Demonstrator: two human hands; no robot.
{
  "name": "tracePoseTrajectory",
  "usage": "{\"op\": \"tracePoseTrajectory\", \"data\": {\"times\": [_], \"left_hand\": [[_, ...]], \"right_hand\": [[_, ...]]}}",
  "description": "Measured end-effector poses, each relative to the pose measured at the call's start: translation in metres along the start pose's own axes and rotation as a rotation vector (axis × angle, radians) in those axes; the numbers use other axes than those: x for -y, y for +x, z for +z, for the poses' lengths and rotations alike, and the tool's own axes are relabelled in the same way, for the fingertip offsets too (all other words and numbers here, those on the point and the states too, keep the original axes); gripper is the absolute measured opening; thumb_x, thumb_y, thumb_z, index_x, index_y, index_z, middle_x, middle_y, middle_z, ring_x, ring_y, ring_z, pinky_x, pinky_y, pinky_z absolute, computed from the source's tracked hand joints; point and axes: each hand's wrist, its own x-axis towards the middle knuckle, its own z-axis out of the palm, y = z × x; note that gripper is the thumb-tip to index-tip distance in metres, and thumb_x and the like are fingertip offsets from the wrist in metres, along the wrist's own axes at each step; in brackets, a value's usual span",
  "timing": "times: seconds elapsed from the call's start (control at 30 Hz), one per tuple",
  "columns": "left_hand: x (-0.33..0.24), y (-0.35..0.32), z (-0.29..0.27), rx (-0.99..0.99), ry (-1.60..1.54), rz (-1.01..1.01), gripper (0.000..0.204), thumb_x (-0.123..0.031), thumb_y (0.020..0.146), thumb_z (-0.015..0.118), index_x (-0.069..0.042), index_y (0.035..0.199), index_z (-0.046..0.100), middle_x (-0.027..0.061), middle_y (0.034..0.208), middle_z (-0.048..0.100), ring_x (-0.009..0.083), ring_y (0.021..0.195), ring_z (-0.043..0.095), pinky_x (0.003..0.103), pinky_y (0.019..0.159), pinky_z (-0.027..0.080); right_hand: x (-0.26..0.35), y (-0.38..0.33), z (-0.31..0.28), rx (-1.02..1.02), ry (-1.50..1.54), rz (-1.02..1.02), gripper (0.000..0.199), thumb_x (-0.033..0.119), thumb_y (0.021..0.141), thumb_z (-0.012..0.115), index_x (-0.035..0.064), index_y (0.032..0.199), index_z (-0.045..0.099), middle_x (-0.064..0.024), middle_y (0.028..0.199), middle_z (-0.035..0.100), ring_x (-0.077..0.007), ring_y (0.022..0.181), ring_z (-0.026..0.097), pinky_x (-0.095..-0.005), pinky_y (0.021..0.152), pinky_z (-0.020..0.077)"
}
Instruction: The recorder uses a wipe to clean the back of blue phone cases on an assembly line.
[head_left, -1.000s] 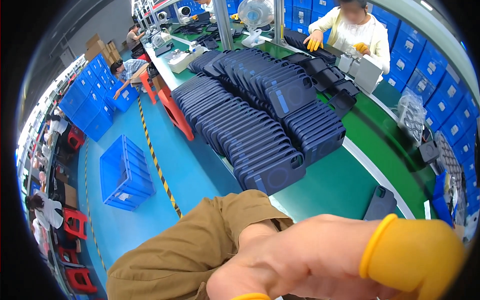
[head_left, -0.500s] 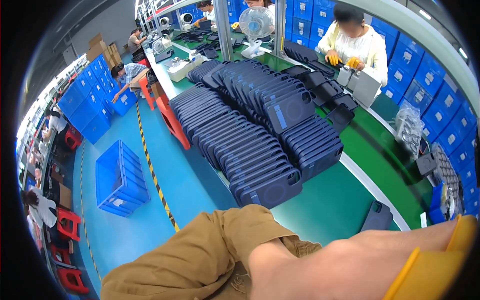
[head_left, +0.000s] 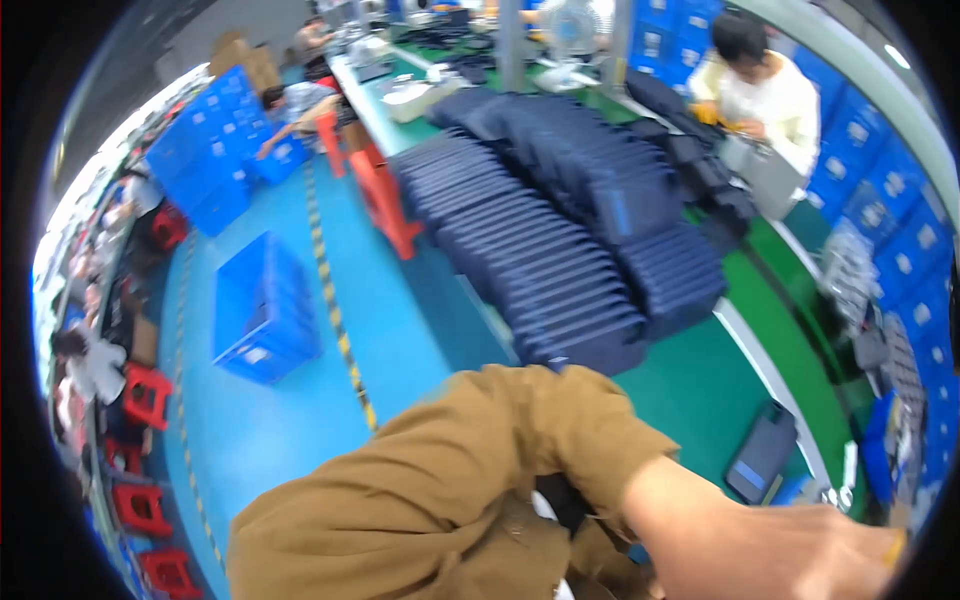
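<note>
My left arm in a brown sleeve [head_left: 450,500] crosses the lower part of the view from left to right. My left hand [head_left: 800,550] is at the bottom right edge, very close to the camera, with a yellow finger cot [head_left: 893,548] just showing. Its fingers run out of the picture, so I cannot tell whether it holds anything. Nearest to it on the green table [head_left: 700,390] lies a flat dark device [head_left: 762,452] with a blue label. Rows of dark navy cases [head_left: 560,230] stand packed on the table beyond. My right hand is not visible.
A person in a pale top [head_left: 765,90] works across the table. A blue crate [head_left: 265,310] stands on the blue floor by a yellow-black line [head_left: 335,310]. Stacked blue crates [head_left: 215,160], red stools [head_left: 145,390] and an orange-red stand [head_left: 385,200] are to the left.
My hand has slid down and to the right, so most of it has left the picture. More of the brown sleeve and forearm shows now.
</note>
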Motion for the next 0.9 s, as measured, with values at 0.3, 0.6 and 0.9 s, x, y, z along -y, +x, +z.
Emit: {"op": "tracePoseTrajectory", "data": {"times": [0.3,0.6,0.9], "left_hand": [[0.035,-0.037,0.027,0.331,-0.066,-0.373,0.018,-0.018,0.07,0.07,-0.004,0.078,0.061,0.0113,0.081,0.059,0.0307,0.081,0.064,0.043,0.065,0.053],[0.051,-0.063,0.036,0.195,-0.367,-0.478,0.02,-0.021,0.073,0.068,-0.004,0.082,0.061,0.012,0.084,0.06,0.0308,0.082,0.065,0.042,0.065,0.054],[0.051,-0.066,0.02,0.184,-0.453,-0.559,0.023,-0.023,0.076,0.067,-0.004,0.087,0.061,0.0126,0.087,0.061,0.0308,0.083,0.065,0.041,0.065,0.054]], "right_hand": [[0.158,-0.167,0.187,-1.308,-3.073,0.71,0.013,0.003,0.081,0.08,0.0035,0.093,0.074,-0.0131,0.088,0.068,-0.0245,0.076,0.063,-0.0333,0.066,0.0501],[0.157,-0.155,0.177,-1.155,-3.199,0.809,0.013,0.001,0.079,0.079,0.0014,0.091,0.074,-0.0099,0.082,0.068,-0.0248,0.074,0.06,-0.0343,0.066,0.0488],[0.159,-0.16,0.182,-1.232,-3.22,0.732,0.011,0.004,0.08,0.078,0.0025,0.09,0.074,-0.0094,0.079,0.066,-0.0241,0.073,0.059,-0.0351,0.065,0.0479]]}}
